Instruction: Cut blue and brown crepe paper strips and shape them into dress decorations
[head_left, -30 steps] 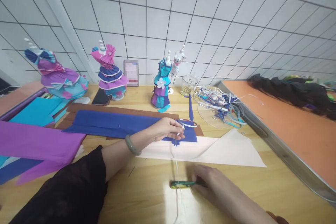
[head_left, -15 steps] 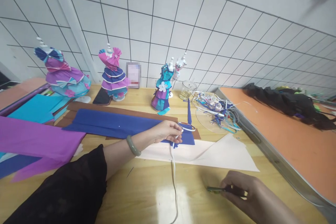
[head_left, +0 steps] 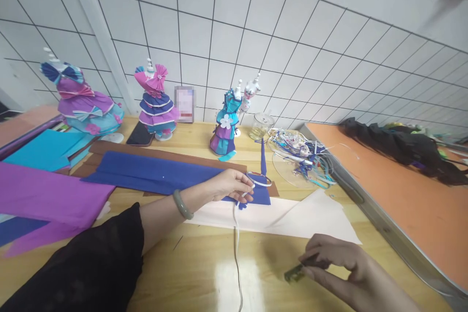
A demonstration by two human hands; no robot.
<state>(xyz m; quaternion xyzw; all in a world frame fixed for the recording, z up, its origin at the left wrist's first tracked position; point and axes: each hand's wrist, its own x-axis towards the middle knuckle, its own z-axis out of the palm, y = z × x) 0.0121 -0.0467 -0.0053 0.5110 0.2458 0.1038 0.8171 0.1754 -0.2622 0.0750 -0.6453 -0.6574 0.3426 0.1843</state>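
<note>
My left hand [head_left: 236,186], with a green bangle [head_left: 183,204] at the wrist, pinches a thin white cord [head_left: 237,241]. A loop of the cord stands out past the fingertips, and its tail runs down the table toward me. Under that hand lie a dark blue sheet [head_left: 146,173] and a pale pink sheet [head_left: 288,217]. At the lower right my right hand [head_left: 336,258] grips a small dark tool [head_left: 294,273] between thumb and fingers, above the bare wood. The tool is blurred, so I cannot make out its kind.
Small dress forms in paper-like dresses [head_left: 89,107] [head_left: 157,109] [head_left: 224,124] stand along the back. A glass cup [head_left: 261,126] and a tangle of ribbons [head_left: 303,153] are at the back right. Purple sheets [head_left: 54,195] lie left; an orange surface [head_left: 402,195] borders the right.
My right hand has shifted slightly left and turned, and the dark tool has tilted downward with it. My left hand keeps its pinch on the cord. The view has shifted slightly.
</note>
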